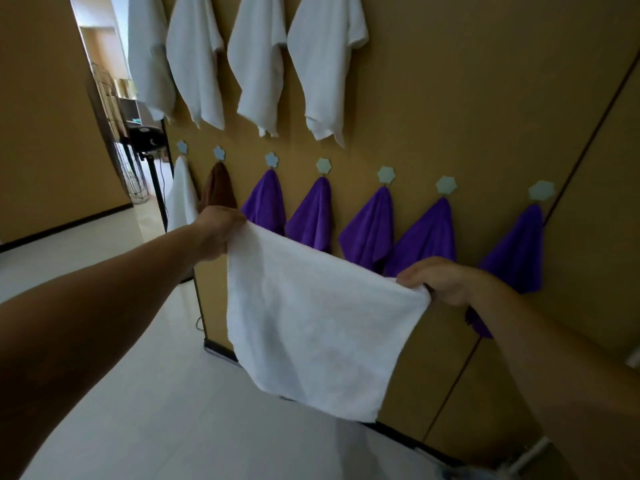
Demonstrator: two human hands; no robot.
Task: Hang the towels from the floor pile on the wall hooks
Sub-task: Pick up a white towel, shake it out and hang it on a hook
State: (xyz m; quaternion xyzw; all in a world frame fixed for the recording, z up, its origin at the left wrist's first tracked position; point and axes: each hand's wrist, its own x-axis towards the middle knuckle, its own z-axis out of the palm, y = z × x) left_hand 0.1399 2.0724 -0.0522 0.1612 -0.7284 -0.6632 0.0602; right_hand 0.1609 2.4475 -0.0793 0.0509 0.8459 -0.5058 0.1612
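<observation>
Hooks [323,165] shaped like pale blue flowers dot the tan wall [467,98]. Those in the lower row carry a small white towel [181,199], a brown towel [218,188] and five purple towels [370,230], and four larger white towels [322,64] hang above. In front of the purple ones, the held white towel [311,323] spreads flat, plain and unfolded, hiding some of their lower tips. The left hand [221,233] pinches its upper left corner and the right hand [440,280] pinches its upper right, above the pale floor [156,393].
</observation>
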